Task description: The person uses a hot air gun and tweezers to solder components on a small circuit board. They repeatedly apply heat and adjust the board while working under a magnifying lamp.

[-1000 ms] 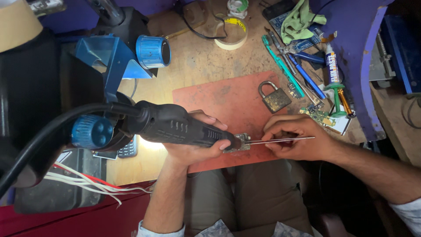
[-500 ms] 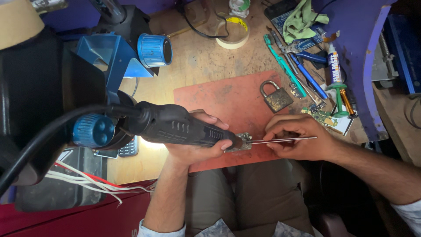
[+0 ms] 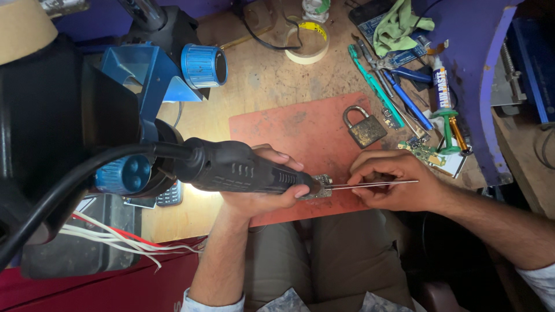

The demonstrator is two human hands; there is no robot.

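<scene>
Nothing moved: left hand still grips hot-air gun; right hand, at 3 o'clock, fingers pinching tweezers on board.

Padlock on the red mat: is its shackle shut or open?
Shut. The padlock lies flat on the red mat, and both ends of its curved shackle enter the body, with no gap showing.

My left hand and right hand: bare, no rings. Forearms bare. Pale printed sleeves rolled up near the elbows. Olive-khaki trousers below the hands.
</scene>
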